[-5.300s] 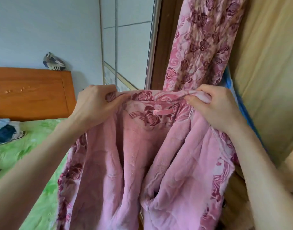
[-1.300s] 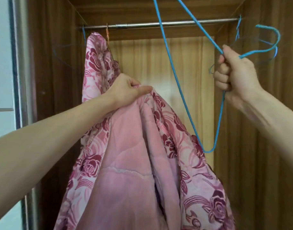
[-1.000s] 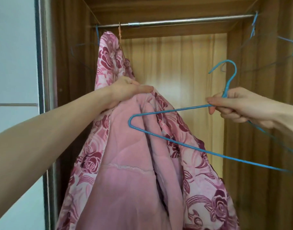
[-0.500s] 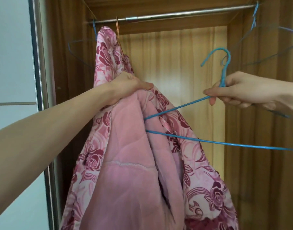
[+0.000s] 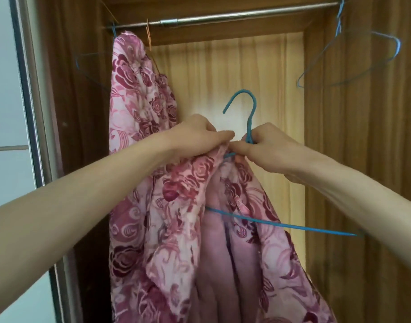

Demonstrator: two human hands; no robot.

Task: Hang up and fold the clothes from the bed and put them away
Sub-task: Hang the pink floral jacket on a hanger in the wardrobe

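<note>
The held robe (image 5: pixel 176 217) is pink with dark maroon roses outside and plain soft pink inside. At 10 o'clock a hanging garment (image 5: pixel 139 94) repeats that rose print. The wire hanger (image 5: pixel 251 117) is bright blue, the rail (image 5: pixel 246 15) silver, the wardrobe (image 5: pixel 363 159) brown wood-grain.

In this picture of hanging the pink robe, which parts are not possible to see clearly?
All in the head view:
- Blue wire hanger: its left shoulder is inside the pink floral robe; its right tip passes behind the right forearm.
- Right hand: its fingertips are tucked out of sight, so the exact grip on the hanger neck is unclear.
- Robe hem: cut off by the bottom edge.
- Closet rod: its right end is cut off by the top edge.
</note>
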